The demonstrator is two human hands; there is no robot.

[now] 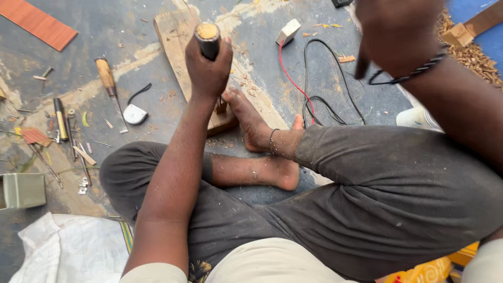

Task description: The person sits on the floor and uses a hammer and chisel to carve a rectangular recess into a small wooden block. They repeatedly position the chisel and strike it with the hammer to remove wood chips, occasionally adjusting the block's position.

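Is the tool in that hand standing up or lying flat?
Upright: the left hand grips the dark wooden-handled tool with its round end toward the camera, above the wooden plank.

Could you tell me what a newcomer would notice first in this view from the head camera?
Most striking is the left hand at top centre, clenched round a dark tool handle stood upright over a wooden plank on the floor. A bare foot rests at the plank's near end. The right hand, blurred at top right, wears a dark cord bracelet, with red and black wires lying below it.
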